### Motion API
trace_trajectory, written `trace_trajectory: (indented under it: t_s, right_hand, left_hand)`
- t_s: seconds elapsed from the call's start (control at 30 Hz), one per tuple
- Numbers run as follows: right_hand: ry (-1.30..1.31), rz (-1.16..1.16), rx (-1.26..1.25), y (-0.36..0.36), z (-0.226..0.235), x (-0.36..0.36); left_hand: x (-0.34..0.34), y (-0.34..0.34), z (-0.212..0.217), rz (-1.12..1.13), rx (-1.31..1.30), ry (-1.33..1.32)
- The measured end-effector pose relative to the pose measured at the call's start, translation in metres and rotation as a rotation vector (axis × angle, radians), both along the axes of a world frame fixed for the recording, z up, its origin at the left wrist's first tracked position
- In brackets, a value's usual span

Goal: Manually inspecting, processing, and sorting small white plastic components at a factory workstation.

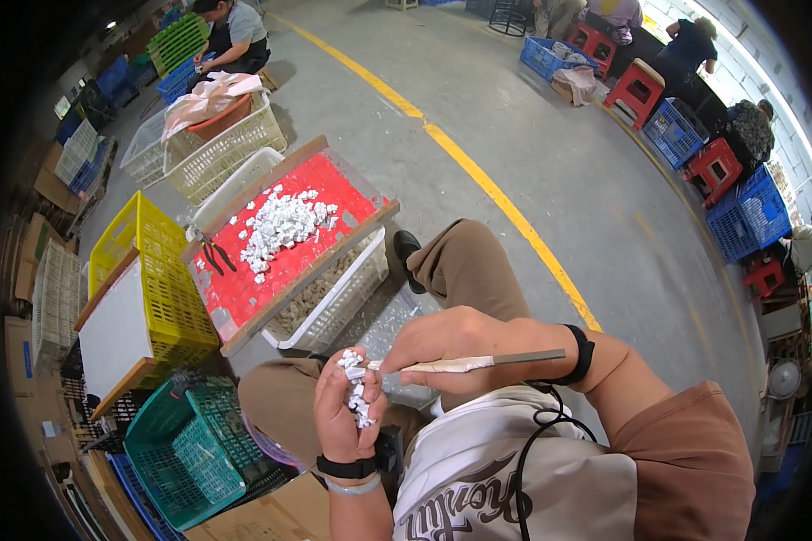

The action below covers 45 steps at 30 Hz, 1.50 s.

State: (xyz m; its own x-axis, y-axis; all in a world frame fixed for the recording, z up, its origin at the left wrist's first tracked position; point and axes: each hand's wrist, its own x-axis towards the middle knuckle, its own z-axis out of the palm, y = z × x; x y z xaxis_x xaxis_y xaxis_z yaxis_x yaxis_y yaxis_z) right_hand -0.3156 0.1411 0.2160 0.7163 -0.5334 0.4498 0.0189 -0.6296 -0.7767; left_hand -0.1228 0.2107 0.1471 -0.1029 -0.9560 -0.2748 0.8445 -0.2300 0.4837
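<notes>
My left hand (343, 410) is closed around a cluster of small white plastic parts (355, 388), held above my lap. My right hand (451, 341) grips a slim metal file (478, 362) with a pale wrapped handle, its tip touching the white parts. Both wrists wear black bands. Ahead of me a red board (244, 279) lies across a white crate and carries a heap of small white pieces (282, 224). A pair of black pliers (215, 256) lies on the board's left side.
A teal basket (189, 451) sits by my left knee, a yellow crate (158, 270) with a white board (115, 332) beyond it. More crates stand behind. A yellow floor line (478, 176) runs past. Other people sit among blue crates and red stools (636, 88).
</notes>
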Motion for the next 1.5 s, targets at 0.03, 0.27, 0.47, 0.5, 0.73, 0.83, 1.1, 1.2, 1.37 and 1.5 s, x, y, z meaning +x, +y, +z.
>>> trace_trajectory:
  t_s: [0.03, 0.27, 0.47, 0.5, 0.73, 0.83, 1.1, 1.2, 1.37, 1.5]
  right_hand:
    - [-0.007, 0.008, -0.018, 0.001, -0.001, 0.001]
    - [0.061, 0.000, -0.110, 0.004, 0.002, -0.003]
    - [0.324, 0.037, -0.363, 0.012, 0.003, -0.006]
    - [0.281, 0.028, -0.286, 0.013, 0.008, -0.009]
    - [0.199, 0.068, -0.148, 0.012, 0.003, -0.012]
    - [0.193, 0.084, -0.119, 0.013, -0.002, -0.011]
    - [0.186, 0.108, -0.114, 0.011, 0.001, -0.009]
    - [0.188, 0.117, -0.135, 0.009, 0.002, -0.009]
    - [0.297, 0.043, -0.316, 0.015, 0.001, -0.006]
    - [0.111, -0.080, -0.259, 0.018, -0.008, -0.009]
  left_hand:
    - [-0.001, 0.001, 0.001, 0.001, 0.001, 0.001]
    - [-0.005, 0.001, 0.003, 0.003, -0.011, -0.084]
    - [-0.006, 0.004, -0.001, 0.024, 0.005, -0.064]
    - [-0.007, 0.003, 0.001, 0.046, 0.023, -0.025]
    - [-0.005, 0.007, -0.007, 0.030, 0.060, 0.037]
    - [-0.005, 0.007, -0.008, 0.023, 0.035, 0.010]
    - [-0.009, 0.008, -0.004, 0.046, 0.042, -0.067]
    - [-0.008, 0.008, -0.006, 0.014, 0.017, -0.082]
    - [-0.010, 0.007, -0.005, 0.011, 0.034, -0.013]
    - [-0.005, 0.004, -0.009, 0.010, 0.062, 0.156]
